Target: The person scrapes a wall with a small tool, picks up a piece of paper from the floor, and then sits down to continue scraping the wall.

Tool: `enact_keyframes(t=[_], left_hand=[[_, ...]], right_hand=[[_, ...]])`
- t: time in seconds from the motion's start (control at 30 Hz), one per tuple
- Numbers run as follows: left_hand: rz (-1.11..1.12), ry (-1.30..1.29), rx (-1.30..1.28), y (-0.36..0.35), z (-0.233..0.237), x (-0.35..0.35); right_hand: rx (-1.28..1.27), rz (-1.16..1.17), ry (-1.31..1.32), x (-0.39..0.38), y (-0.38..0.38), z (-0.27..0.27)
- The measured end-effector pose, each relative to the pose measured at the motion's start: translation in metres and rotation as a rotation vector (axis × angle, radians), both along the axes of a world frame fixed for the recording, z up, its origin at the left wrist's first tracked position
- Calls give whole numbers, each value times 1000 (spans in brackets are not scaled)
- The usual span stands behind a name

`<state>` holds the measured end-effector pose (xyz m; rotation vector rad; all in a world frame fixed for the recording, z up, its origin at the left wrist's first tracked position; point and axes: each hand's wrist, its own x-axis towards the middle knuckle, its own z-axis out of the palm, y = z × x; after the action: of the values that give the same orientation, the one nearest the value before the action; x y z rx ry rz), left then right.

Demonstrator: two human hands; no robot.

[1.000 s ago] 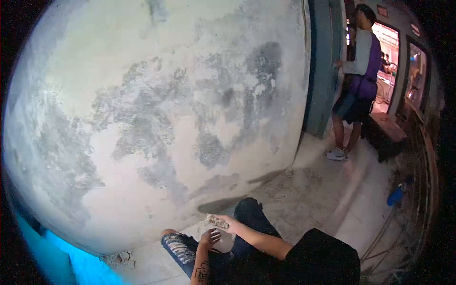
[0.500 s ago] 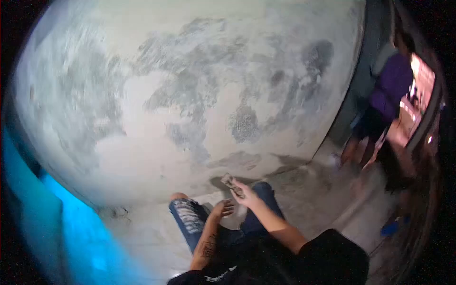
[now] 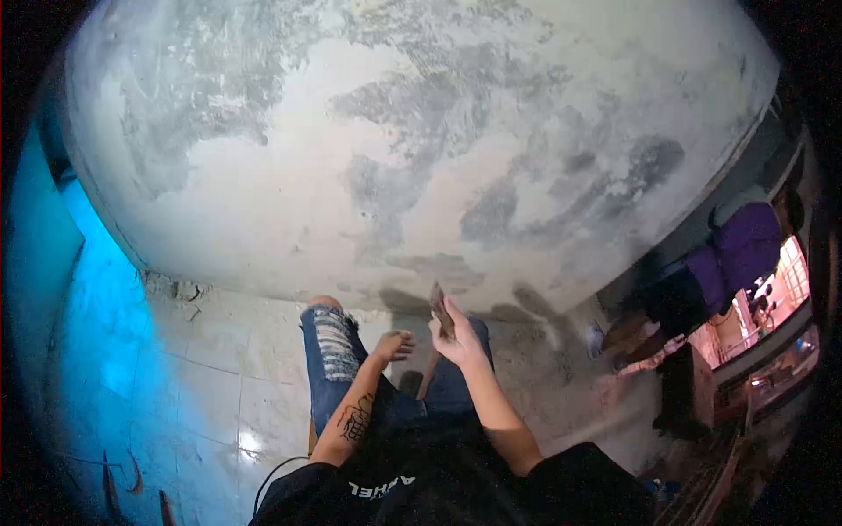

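Observation:
My right hand is closed round a small flat brownish-grey piece, its narrow end pointing up toward the wall. What kind of thing it is, I cannot make out. Above my left knee, my left hand hangs with its fingers loosely stretched and nothing visible in it. In front of both hands stands a pale wall with rough grey patches where the surface coat looks worn. The held piece appears apart from the wall and casts a shadow low on it.
My ripped jeans show below the wall's foot. Tiled floor spreads left under blue light, with thin curved objects at lower left. A person in a purple top is at the right, near a bright opening.
My view has tilted down and shifted left, so more floor shows. The right hand has turned the held piece more upright. The person at the right has bent lower.

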<state>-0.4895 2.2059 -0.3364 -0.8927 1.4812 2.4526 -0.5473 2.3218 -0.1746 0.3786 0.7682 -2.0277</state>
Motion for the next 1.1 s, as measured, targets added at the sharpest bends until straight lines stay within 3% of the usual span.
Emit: enact_keyframes(t=[0.1,0.2,0.27,0.33,0.47,0.57,0.67,0.73,0.8,0.87,0.93,0.97,1.0,1.03,1.07,1.1], left_hand=[[-27,-3,-69,1,-8,-3],[-77,-12,-42,-1,-10,-4],[-90,-13,-48,0,-13,-7],[-105,19,-15,1,-15,-7],[-107,-8,-58,-1,-14,-8],[-94,6,-27,-6,-26,-6],[-94,25,-37,-9,-28,-6],[-102,-27,-50,-9,-30,-9],[-98,-20,-28,-9,-26,-11],[-90,-43,-44,-7,-24,-11],[-96,45,55,-12,-36,-10],[-105,102,60,-13,-31,-6],[-106,94,51,-14,-32,-9],[-38,-38,9,-10,-36,-14],[30,-178,-32,-9,-36,-13],[54,-154,-14,-9,-33,-11]], right_hand=[[-178,109,93,-36,14,-25],[166,-187,219,-45,14,19],[308,-207,503,-73,22,42],[493,-241,1266,-126,36,30],[722,-327,1507,-159,36,103],[848,-329,1591,-177,36,113],[885,-331,1554,-169,33,106],[799,-293,1452,-179,29,62],[627,-198,1152,-164,24,23],[456,-205,382,-127,15,-7],[79,-180,-41,-97,12,-101],[213,-174,-228,-79,5,-142],[82,-73,-9,-54,8,-185],[109,-70,-220,-35,5,-192],[379,-8,-355,-24,0,-193],[292,15,-232,-23,-1,-193]])
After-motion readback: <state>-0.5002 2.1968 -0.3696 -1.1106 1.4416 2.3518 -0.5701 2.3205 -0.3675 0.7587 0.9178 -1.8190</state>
